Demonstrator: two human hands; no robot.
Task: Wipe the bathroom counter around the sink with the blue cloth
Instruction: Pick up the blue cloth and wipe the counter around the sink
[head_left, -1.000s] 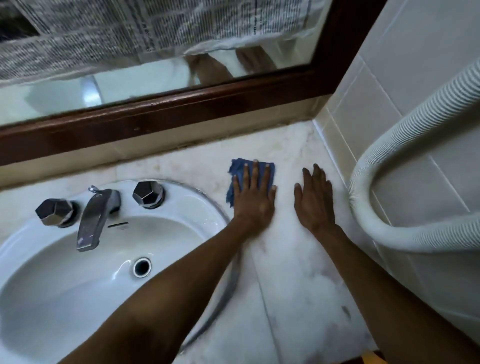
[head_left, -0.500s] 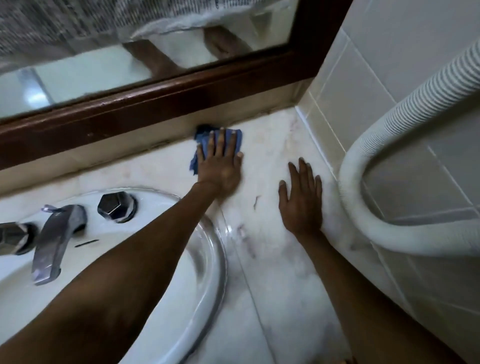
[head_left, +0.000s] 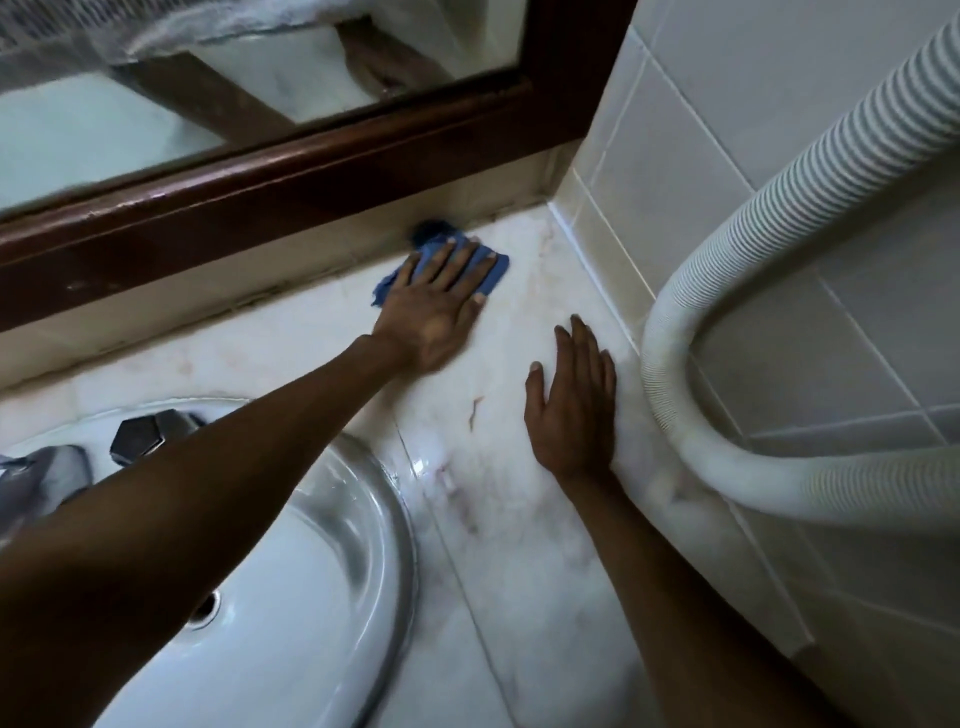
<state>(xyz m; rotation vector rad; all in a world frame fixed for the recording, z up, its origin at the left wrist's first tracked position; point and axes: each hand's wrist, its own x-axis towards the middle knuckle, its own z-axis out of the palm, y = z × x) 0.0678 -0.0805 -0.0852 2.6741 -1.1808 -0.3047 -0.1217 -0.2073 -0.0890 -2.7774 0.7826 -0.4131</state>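
Observation:
The blue cloth (head_left: 496, 270) lies flat on the pale marble counter (head_left: 519, 519) near the back wall, right of the white sink (head_left: 291, 597). My left hand (head_left: 439, 306) presses down on it with fingers spread, covering most of it. My right hand (head_left: 574, 410) rests flat and empty on the counter by the tiled side wall, apart from the cloth.
A white ribbed hose (head_left: 737, 291) loops along the tiled right wall (head_left: 779, 104) just beside my right hand. A dark wooden mirror frame (head_left: 260, 208) runs above the counter's back edge. A chrome tap handle (head_left: 140, 436) and spout (head_left: 36, 478) stand on the sink's rim.
My left hand has pushed the cloth away from the sink toward the back wall, then to the right along it. My right hand has stayed flat in about the same spot.

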